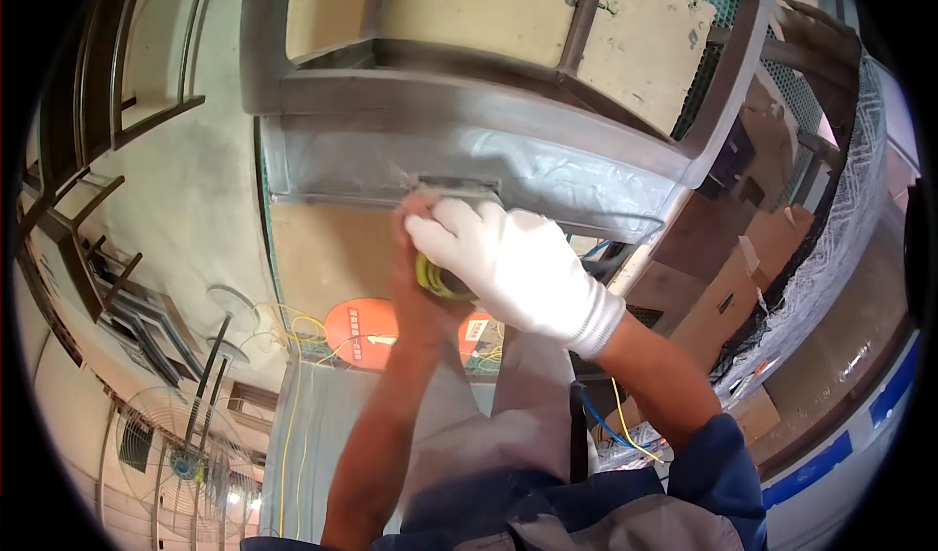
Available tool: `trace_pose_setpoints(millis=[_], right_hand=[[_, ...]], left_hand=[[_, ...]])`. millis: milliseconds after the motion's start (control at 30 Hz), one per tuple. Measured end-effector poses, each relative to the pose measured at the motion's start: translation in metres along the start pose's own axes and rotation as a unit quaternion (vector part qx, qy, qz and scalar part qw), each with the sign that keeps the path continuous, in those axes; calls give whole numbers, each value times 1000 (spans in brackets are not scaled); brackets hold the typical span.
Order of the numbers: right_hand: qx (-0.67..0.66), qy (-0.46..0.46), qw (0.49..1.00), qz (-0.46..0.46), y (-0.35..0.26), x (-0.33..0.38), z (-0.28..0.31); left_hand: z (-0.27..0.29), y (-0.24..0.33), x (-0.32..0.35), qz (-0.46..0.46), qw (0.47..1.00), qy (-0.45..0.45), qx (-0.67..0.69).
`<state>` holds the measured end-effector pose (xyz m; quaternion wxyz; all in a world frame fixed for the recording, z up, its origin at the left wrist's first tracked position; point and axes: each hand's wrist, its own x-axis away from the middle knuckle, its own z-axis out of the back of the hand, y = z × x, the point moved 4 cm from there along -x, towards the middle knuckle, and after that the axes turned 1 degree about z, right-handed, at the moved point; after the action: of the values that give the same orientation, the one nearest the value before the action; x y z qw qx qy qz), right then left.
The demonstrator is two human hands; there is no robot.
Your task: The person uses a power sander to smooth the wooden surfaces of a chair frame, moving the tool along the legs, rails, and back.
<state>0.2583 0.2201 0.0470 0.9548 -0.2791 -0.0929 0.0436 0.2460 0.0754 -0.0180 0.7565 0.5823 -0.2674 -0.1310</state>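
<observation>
Both my hands are together at the middle, in front of a brown-grey furniture frame. My left hand, bare, wraps round a yellow-and-black hand tool. Over its top lies my right hand in a white knit glove, fingers curled and touching the tool. The tool's kind is mostly hidden by the hands. Just beyond the fingertips, a flat dark rectangular piece lies against the frame's pale grey front panel; whether it belongs to the tool cannot be told. The fingertips are blurred.
An orange-red rounded board lies below my hands, near yellow cords. Dark furniture frames stand at left, with a wire-guard fan below them. Cardboard and a plastic-wrapped item stand at right. A blue hose runs nearby.
</observation>
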Motion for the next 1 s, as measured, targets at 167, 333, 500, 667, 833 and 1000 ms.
trace_pose_setpoints(millis=[167,333,500,667,833,1000], right_hand=[[92,49,994,13,26,30,15],[59,32,998,-3,46,39,25],[-20,-53,997,-47,54,66,24],[29,-44,998,-33,59,83,21],[30,21,999,-18,79,79,37],[2,-2,1000,-28,78,106,30]], left_hand=[[-39,3,-1,22,999,-28,15],[-62,12,-17,-34,999,-22,13],[-81,14,10,-2,999,-44,-8],[-103,10,23,78,994,-7,69],[-113,21,-1,-1,999,-31,-20],[-128,21,33,45,998,-29,-20]])
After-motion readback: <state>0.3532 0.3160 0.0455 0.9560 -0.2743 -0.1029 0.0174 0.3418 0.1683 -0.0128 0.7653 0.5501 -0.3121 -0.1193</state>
